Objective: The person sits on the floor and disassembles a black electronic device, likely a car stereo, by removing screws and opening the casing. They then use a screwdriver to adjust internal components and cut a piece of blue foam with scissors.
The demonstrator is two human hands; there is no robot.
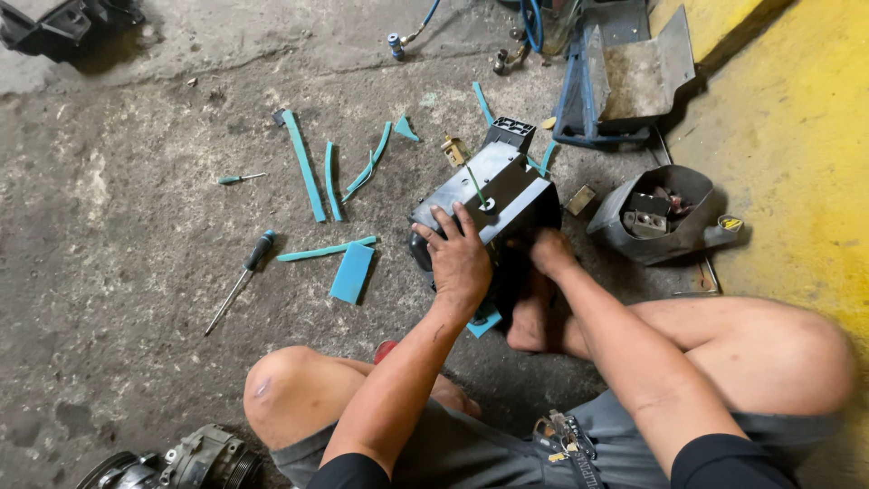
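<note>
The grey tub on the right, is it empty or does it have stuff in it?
It has stuff in it. The grey tub lies tipped on the floor with its mouth facing up, and small metal parts sit inside.
</note>
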